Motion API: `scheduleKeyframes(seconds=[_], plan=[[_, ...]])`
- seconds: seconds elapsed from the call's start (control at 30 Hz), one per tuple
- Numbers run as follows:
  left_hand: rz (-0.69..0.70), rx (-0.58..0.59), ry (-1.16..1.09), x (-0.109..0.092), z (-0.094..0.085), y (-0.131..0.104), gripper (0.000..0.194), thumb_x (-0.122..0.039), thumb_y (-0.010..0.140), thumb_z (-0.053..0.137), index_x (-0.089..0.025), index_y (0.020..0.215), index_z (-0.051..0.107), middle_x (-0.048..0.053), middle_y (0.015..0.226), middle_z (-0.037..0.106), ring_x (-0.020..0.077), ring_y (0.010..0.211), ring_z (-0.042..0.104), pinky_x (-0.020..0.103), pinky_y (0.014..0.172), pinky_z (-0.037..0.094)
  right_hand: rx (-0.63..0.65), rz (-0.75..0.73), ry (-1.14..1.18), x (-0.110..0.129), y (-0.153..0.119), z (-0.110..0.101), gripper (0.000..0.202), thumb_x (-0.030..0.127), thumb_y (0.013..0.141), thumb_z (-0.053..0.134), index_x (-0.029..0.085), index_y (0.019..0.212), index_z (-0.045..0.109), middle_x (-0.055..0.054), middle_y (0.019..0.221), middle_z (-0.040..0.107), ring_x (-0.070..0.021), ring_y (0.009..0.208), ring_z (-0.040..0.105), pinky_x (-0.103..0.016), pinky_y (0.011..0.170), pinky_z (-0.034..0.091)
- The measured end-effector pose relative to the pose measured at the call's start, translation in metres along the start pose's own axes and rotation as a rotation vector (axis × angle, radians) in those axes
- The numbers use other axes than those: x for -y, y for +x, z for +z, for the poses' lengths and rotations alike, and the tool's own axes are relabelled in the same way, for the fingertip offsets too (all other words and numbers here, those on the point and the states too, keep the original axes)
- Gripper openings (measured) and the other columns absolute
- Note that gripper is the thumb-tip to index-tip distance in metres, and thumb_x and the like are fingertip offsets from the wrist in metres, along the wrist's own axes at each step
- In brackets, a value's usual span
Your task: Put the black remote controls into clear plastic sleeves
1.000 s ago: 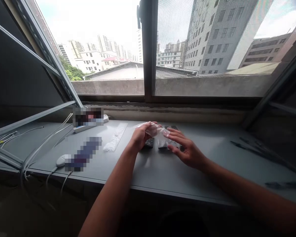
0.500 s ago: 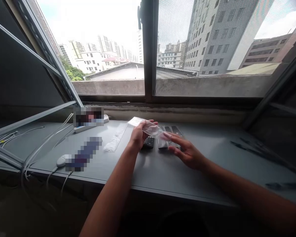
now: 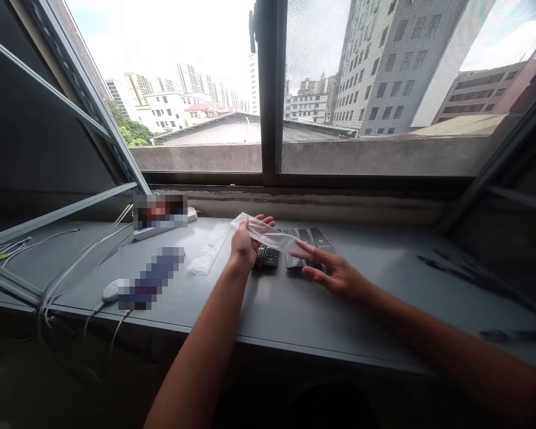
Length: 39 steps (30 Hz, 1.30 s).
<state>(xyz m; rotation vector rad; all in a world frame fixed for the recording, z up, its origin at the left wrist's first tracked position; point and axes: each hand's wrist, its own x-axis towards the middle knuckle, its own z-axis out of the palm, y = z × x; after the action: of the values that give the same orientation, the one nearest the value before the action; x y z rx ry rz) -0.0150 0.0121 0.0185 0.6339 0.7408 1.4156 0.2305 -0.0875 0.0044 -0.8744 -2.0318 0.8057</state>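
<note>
My left hand point(image 3: 246, 239) holds one end of a clear plastic sleeve point(image 3: 270, 235), its thumb pressing the film while the other fingers lie stretched behind it. The sleeve slants down to my right hand point(image 3: 335, 271). There the stretched fingertips show through the film at its near end, with the thumb apart below; whether they are inside or behind it I cannot tell. Under the sleeve lie black remote controls point(image 3: 271, 257) with keypads, partly hidden by my left hand and the film. Dark remotes in clear wrapping point(image 3: 301, 262) lie beside them, partly behind my right hand.
Another clear plastic sleeve point(image 3: 209, 253) lies flat on the grey table point(image 3: 268, 310), left of my hands. Farther left are a white power strip point(image 3: 165, 226), a blurred-out dark object point(image 3: 154, 280) and white cables point(image 3: 67, 274). Dark cables point(image 3: 469, 274) lie at right. A window stands behind.
My left hand has shifted slightly left and turned. The sleeve is drawn straighter and flatter between both hands, and more of the remote keypads shows beneath it.
</note>
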Motion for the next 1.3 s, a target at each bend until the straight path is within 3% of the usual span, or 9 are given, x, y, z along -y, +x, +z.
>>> scheduleKeyframes(seconds=[0.13, 0.3, 0.47, 0.6, 0.73, 0.87, 0.97, 1.13, 1.3], plan=[[0.054, -0.114, -0.032, -0.003, -0.005, 0.003, 0.048, -0.039, 0.117, 0.035, -0.007, 0.122, 0.070, 0.021, 0.117, 0.082, 0.0253, 0.101, 0.083, 0.036, 0.093, 0.063, -0.016, -0.049, -0.025, 0.004, -0.001, 0.000, 0.058, 0.050, 0.108, 0.068, 0.034, 0.163, 0.059, -0.006, 0.159, 0.066, -0.0374, 0.156, 0.054, -0.064, 0.132, 0.038], [0.077, -0.160, -0.056, -0.004, -0.008, 0.005, 0.045, -0.040, 0.116, 0.038, -0.010, 0.125, 0.070, 0.019, 0.112, 0.083, 0.0251, 0.103, 0.082, 0.035, 0.092, 0.063, -0.033, -0.114, -0.079, 0.008, 0.000, 0.001, 0.047, 0.046, 0.107, 0.070, 0.034, 0.153, 0.070, -0.003, 0.168, 0.056, -0.0366, 0.160, 0.048, -0.061, 0.133, 0.038], [0.065, -0.063, -0.065, -0.006, -0.003, -0.002, 0.039, -0.046, 0.107, 0.061, -0.012, 0.125, 0.069, 0.018, 0.114, 0.083, 0.0255, 0.107, 0.080, 0.034, 0.092, 0.063, -0.048, -0.085, -0.063, 0.008, -0.001, -0.002, 0.055, 0.046, 0.108, 0.070, 0.037, 0.161, 0.061, -0.003, 0.162, 0.062, -0.0361, 0.157, 0.053, -0.063, 0.132, 0.039], [0.008, 0.023, -0.019, -0.004, 0.000, -0.004, 0.036, -0.038, 0.096, 0.076, -0.014, 0.122, 0.073, 0.015, 0.108, 0.082, 0.0247, 0.102, 0.078, 0.033, 0.090, 0.062, -0.033, -0.076, -0.036, 0.007, -0.002, -0.002, 0.058, 0.047, 0.108, 0.068, 0.037, 0.164, 0.057, -0.005, 0.158, 0.065, -0.0364, 0.154, 0.056, -0.064, 0.130, 0.041], [0.017, -0.094, -0.040, -0.004, -0.007, 0.004, 0.025, -0.033, 0.100, 0.065, -0.014, 0.111, 0.076, 0.007, 0.085, 0.074, 0.0166, 0.076, 0.072, 0.027, 0.074, 0.057, -0.026, -0.077, -0.039, 0.007, -0.002, -0.002, 0.055, 0.049, 0.108, 0.068, 0.037, 0.161, 0.061, -0.006, 0.154, 0.069, -0.0367, 0.153, 0.057, -0.066, 0.129, 0.041], [0.058, -0.199, -0.124, -0.011, -0.014, 0.008, 0.025, -0.035, 0.106, 0.058, -0.015, 0.103, 0.073, 0.003, 0.079, 0.069, 0.0133, 0.070, 0.068, 0.023, 0.071, 0.055, -0.011, -0.097, -0.055, 0.008, -0.002, -0.002, 0.055, 0.046, 0.109, 0.068, 0.037, 0.163, 0.059, -0.006, 0.156, 0.068, -0.0365, 0.155, 0.055, -0.067, 0.131, 0.038], [0.046, -0.141, -0.118, -0.014, -0.011, 0.003, 0.030, -0.045, 0.103, 0.067, -0.016, 0.109, 0.073, 0.007, 0.091, 0.075, 0.0171, 0.082, 0.074, 0.027, 0.077, 0.059, 0.007, -0.111, -0.059, 0.008, -0.002, -0.002, 0.060, 0.044, 0.110, 0.067, 0.037, 0.167, 0.052, -0.005, 0.162, 0.063, -0.0367, 0.157, 0.052, -0.067, 0.131, 0.038], [-0.084, 0.104, 0.048, -0.008, 0.001, -0.011, 0.047, -0.056, 0.094, 0.079, -0.015, 0.117, 0.078, 0.018, 0.115, 0.080, 0.0272, 0.104, 0.077, 0.035, 0.090, 0.061, -0.001, -0.092, -0.014, 0.006, -0.003, -0.002, 0.070, 0.048, 0.110, 0.067, 0.041, 0.174, 0.039, -0.005, 0.162, 0.064, -0.0355, 0.158, 0.052, -0.063, 0.132, 0.038], [-0.116, 0.253, 0.167, 0.000, 0.004, -0.015, 0.041, -0.049, 0.089, 0.088, -0.014, 0.110, 0.081, 0.017, 0.118, 0.082, 0.0263, 0.104, 0.078, 0.031, 0.086, 0.061, 0.000, -0.068, 0.023, 0.003, -0.003, -0.003, 0.073, 0.050, 0.110, 0.065, 0.040, 0.176, 0.034, -0.005, 0.163, 0.063, -0.0349, 0.160, 0.049, -0.064, 0.133, 0.034]])
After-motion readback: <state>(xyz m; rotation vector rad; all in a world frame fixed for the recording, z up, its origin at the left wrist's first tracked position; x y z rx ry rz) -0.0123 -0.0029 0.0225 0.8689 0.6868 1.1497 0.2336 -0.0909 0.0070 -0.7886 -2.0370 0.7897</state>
